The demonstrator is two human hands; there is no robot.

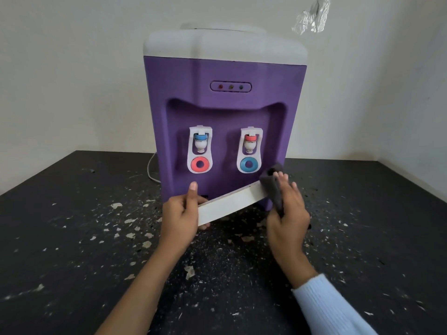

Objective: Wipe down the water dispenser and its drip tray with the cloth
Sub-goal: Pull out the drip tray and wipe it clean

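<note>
A purple water dispenser (pixel 225 112) with a white top stands on a black table (pixel 72 238) against the wall. Two white taps sit in its front recess. The white drip tray (pixel 229 204) is out of the dispenser, held tilted in front of its base. My left hand (pixel 180 213) grips the tray's left end, thumb up over its top edge. My right hand (pixel 286 206) holds a dark grey cloth (pixel 272 183) wrapped over the tray's right end.
The table top is littered with pale flakes and specks, thickest in front of the dispenser. A white cable (pixel 151 169) runs behind the dispenser's left side. Crumpled clear plastic (pixel 312 16) hangs on the wall at the upper right. Walls meet in a corner at the right.
</note>
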